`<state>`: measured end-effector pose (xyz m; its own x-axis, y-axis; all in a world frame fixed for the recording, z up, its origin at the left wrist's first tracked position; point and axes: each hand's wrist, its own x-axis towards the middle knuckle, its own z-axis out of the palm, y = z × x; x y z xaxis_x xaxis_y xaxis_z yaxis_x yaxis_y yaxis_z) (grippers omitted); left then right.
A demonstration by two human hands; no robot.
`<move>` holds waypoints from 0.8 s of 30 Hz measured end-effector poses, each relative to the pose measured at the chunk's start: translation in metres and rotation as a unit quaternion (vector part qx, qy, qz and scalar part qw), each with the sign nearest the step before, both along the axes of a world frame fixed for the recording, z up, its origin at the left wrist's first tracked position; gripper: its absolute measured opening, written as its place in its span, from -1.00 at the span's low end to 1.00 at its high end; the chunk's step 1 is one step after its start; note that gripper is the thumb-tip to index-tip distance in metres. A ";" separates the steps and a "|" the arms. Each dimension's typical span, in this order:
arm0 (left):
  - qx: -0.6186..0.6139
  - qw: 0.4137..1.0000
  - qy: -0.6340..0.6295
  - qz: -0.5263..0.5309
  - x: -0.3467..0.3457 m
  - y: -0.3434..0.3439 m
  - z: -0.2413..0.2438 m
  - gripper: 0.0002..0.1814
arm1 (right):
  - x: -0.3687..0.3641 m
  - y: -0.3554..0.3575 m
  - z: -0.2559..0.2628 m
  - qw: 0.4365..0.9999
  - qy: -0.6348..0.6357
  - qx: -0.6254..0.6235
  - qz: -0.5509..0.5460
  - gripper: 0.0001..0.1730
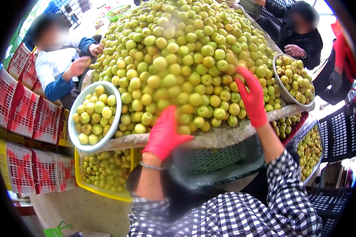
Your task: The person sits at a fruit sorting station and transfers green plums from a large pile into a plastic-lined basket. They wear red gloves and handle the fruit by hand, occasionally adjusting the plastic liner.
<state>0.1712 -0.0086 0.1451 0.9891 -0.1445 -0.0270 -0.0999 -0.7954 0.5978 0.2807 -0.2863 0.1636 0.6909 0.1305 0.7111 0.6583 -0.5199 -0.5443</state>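
Observation:
A large heap of small green-yellow fruits [207, 53], some with brownish blush, covers the table before me. Over its near edge is my left hand [167, 133] in a red glove, thumb spread from the fingers; no fruit shows in it. My right hand [250, 96], gloved in red too, lies against the heap's right front with fingers apart, and nothing is seen held. To the left, a pale blue bowl [72, 130] of the same fruit rests at the heap's edge. A grey bowl [277, 74] of browner fruit stands on the right. A blurred smear hides part of the middle.
Below the table edge [222, 139] sit a yellow crate [103, 194] of fruit and a dark green crate [213, 161]. A lined crate [322, 148] of fruit stands right. Red-and-white crates [26, 115] are stacked left. One person [55, 62] works left, another [302, 41] sits right, a third [342, 62] beyond.

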 end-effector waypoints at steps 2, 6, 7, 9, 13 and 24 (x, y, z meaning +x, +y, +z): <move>0.030 0.999 -0.034 0.026 -0.009 -0.011 -0.009 0.31 | -0.051 -0.007 -0.029 0.997 0.070 0.024 0.002 -0.54; 0.081 0.989 -0.119 0.037 -0.008 -0.045 -0.042 0.38 | -0.100 0.002 -0.084 0.981 0.117 -0.102 -0.117 -0.30; 0.114 0.987 -0.103 0.053 -0.008 -0.052 -0.042 0.38 | -0.102 0.012 -0.091 0.977 0.121 -0.112 -0.136 -0.30; 0.171 0.979 -0.075 0.077 -0.005 -0.071 -0.040 0.38 | -0.105 0.027 -0.096 0.965 0.125 -0.138 -0.184 -0.29; 0.161 0.970 -0.149 0.101 -0.010 -0.079 -0.044 0.25 | -0.111 0.031 -0.097 0.974 0.122 -0.101 -0.162 -0.27; 0.159 0.947 -0.238 0.148 -0.009 -0.090 -0.066 0.00 | -0.119 0.052 -0.132 0.908 0.243 0.288 -0.183 -0.38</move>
